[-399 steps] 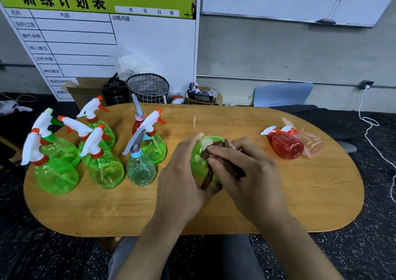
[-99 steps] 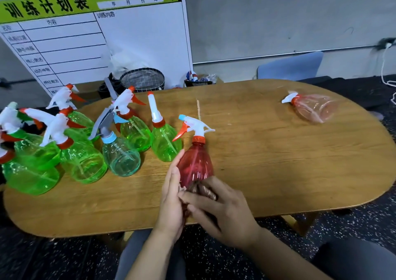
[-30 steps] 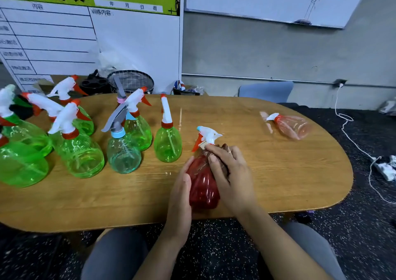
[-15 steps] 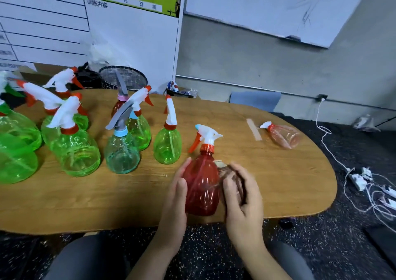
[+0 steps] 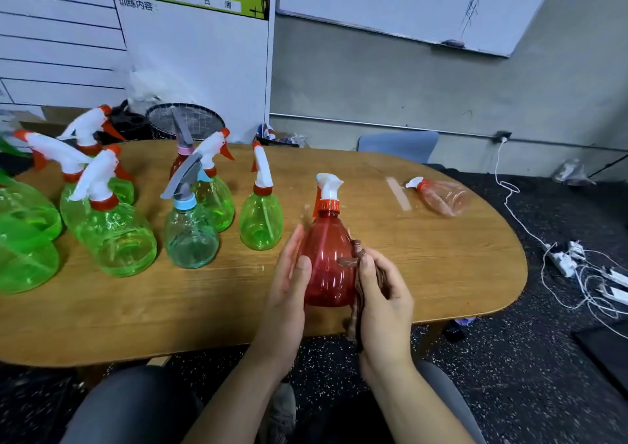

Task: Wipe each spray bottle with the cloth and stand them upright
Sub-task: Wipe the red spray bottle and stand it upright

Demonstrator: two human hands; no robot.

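Even indoor light, soft shadows, wide-angle bending and blur at edges.

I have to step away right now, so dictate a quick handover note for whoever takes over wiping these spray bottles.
Left hand: open, fingers flat against the red bottle, steadying it.
Right hand: grips the brown cloth against the red bottle's right side.
The red bottle stands upright near the front edge of the table.
Done, apparently: the green bottles and the pale teal bottle stand upright at left.
Left: let go of the red bottle, then wipe and stand the pink bottle, which lies on its side at far right.
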